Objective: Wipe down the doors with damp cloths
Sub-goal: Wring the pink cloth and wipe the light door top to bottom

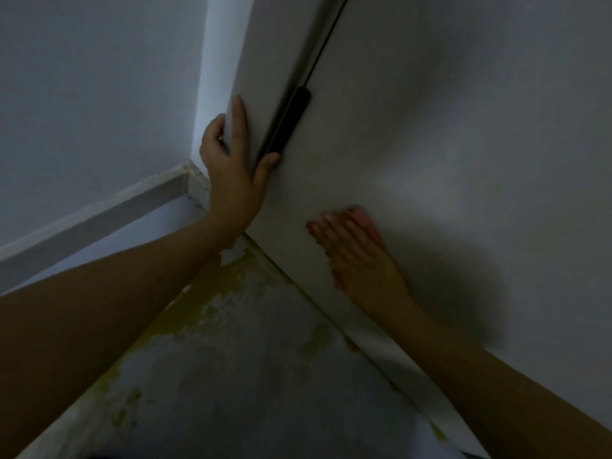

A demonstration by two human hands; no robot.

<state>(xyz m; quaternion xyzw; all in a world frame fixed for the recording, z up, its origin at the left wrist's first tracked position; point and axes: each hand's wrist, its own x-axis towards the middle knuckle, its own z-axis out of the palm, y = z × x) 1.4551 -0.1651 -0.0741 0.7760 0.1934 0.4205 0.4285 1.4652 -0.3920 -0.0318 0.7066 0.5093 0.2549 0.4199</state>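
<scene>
The room is dim, and the person stands close against a plain white, flat-faced door (447,127) that fills the space ahead of both arms. Their left hand (233,173) is wrapped over the door's narrow edge: the fingers (239,120) lie long and straight up the edge face, some curling round to the far side, while the thumb reaches across to the front face, its tip touching the door just below a slim black bar-shaped handle (289,122). That handle runs upward from the thumb, along the edge of the door, with a thin dark line continuing above it.

Lower and to the right of that hand, the right hand (359,253) lies flat on the front of the door, fingers stretched out side by side and pointing up and left. Under the palm and fingers is a reddish-pink cloth (364,223), pressed against the white surface; only its fringes show, past the fingertips and along the thumb side of the hand. The hand and cloth are blurred, so I cannot tell how the cloth is folded.

Both forearms are bare. Beyond the left hand, a pale grey painted wall (92,94) meets a light skirting board (99,213) that runs down toward the left forearm. Between and beneath the two arms lies a grey floor (231,376) mottled with yellowish stains, thickest just under the left wrist, near the door's bottom corner.
</scene>
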